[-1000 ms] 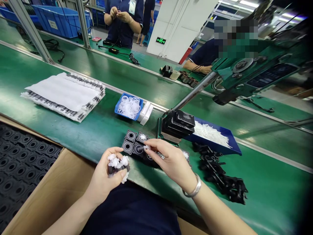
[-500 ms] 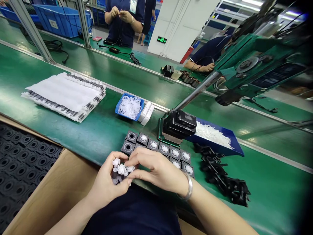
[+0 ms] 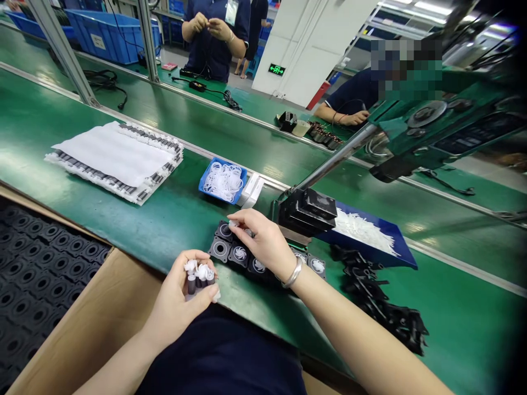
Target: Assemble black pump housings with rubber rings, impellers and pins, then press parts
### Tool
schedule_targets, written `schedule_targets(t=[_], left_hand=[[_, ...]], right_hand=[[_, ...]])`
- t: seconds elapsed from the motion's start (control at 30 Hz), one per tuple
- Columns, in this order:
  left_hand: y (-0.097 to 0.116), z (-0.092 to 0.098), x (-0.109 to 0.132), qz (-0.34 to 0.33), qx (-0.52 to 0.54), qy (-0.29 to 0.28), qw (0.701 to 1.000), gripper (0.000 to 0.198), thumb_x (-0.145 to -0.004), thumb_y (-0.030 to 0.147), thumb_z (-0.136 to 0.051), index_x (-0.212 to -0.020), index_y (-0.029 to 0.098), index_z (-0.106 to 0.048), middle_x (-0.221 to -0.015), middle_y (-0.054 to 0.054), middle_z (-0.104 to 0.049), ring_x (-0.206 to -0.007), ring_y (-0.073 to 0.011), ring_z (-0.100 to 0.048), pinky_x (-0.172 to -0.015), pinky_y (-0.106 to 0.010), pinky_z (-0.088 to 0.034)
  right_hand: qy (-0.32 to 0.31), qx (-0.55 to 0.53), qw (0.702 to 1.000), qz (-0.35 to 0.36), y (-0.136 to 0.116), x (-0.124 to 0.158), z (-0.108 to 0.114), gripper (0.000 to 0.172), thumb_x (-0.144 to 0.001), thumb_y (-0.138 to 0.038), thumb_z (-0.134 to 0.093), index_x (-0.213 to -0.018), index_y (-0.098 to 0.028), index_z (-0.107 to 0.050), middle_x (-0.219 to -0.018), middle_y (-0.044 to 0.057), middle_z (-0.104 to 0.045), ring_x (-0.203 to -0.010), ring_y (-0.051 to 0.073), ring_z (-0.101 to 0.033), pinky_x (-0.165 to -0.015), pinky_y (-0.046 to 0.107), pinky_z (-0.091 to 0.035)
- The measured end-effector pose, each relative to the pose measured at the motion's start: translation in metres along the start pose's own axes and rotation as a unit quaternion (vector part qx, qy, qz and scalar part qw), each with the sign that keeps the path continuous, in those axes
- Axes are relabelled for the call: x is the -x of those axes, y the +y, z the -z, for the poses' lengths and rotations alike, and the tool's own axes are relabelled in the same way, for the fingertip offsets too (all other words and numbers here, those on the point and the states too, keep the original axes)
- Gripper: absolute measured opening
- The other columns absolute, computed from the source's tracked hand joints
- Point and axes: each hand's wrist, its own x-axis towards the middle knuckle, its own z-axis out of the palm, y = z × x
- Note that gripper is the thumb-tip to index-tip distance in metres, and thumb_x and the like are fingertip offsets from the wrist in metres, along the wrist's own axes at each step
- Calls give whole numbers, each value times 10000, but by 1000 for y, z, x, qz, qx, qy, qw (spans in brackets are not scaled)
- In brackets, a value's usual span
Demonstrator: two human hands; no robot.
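My left hand [image 3: 191, 288] is closed around several white impellers [image 3: 201, 271] with dark cylindrical shafts, held in front of the bench edge. Over the far left end of two rows of square black pump housings [image 3: 220, 249], my right hand [image 3: 257, 238] pinches one small white impeller [image 3: 234, 223]. That piece is at the far-left housing, whose round opening is partly covered by the fingers; whether it sits inside I cannot tell. The near-left housing shows a bare dark hole. Other housings hold white finned impellers [image 3: 240, 253]. My right hand and forearm hide part of the rows.
A blue tray of white rings [image 3: 224, 182] stands behind the housings. Right of them are a green press [image 3: 411, 126], a blue bin of white pieces [image 3: 366, 230] and black parts [image 3: 382, 296]. Foam-covered stacked parts [image 3: 117, 159] lie left. Two people work across the bench.
My right hand has moved from the cluster in my left hand up to the far-left housing, carrying one impeller. My left hand keeps the others. The view has shifted slightly.
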Motion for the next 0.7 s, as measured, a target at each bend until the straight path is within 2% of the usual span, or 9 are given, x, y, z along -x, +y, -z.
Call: schedule_targets(t=[0.07,0.17,0.23,0.37,0.53,0.6,0.7], left_hand=[[-1,2,1,-7,9,-3,1000,314,-897,284,-644,-1163,237,-482,-1000,-17,-591,-774,-138,-599,-765,-282,-506],[-3,4,1,-8,22,4,1000,302,-902,290,-635,-1160,228,-492,-992,-22,-588,-801,-148,-599,-776,-287,-520],[-5,3,-1,-5,29,15,999,305,-897,273,-643,-1163,233,-500,-980,-14,-585,-815,-142,-602,-788,-277,-529],[-8,-2,-3,-13,39,35,999,369,-837,209,-710,-1155,243,-526,-1036,-11,-612,-956,-151,-618,-880,-255,-515],[-9,1,-3,13,84,50,995,363,-815,243,-754,-1113,224,-547,-975,-15,-647,-878,-152,-641,-815,-266,-542],[-10,3,-3,29,106,42,993,356,-820,253,-759,-1106,223,-547,-953,-13,-658,-860,-147,-642,-798,-262,-542],[-13,4,-2,27,106,42,993,333,-812,232,-773,-1072,220,-566,-933,-4,-663,-865,-131,-629,-777,-221,-522]], right_hand=[[-37,34,998,29,-4,-1,2,199,-973,-227,-544,-1152,-183,-620,-1100,106,-656,-1024,218,-638,-912,412,-563],[-41,33,998,39,-22,1,13,301,-950,-311,-604,-1230,-200,-588,-1211,126,-617,-1140,254,-590,-998,473,-515],[-54,-30,998,26,-39,5,19,387,-913,-374,-661,-1253,-216,-567,-1159,106,-629,-1073,228,-610,-951,415,-536],[-137,-137,981,-4,-63,19,15,443,-859,-450,-707,-1211,-220,-569,-987,47,-644,-849,160,-618,-781,300,-550],[-106,-140,984,-29,-64,39,-5,647,-801,-536,-730,-1294,-202,-477,-1000,56,-615,-828,164,-600,-751,311,-557],[-82,-141,986,-32,-62,47,-13,605,-831,-512,-710,-1300,-217,-468,-1001,55,-632,-838,168,-618,-757,308,-566],[-39,-138,989,-38,-61,57,-22,426,-887,-418,-681,-1236,-229,-524,-988,48,-664,-835,159,-642,-767,293,-571]])
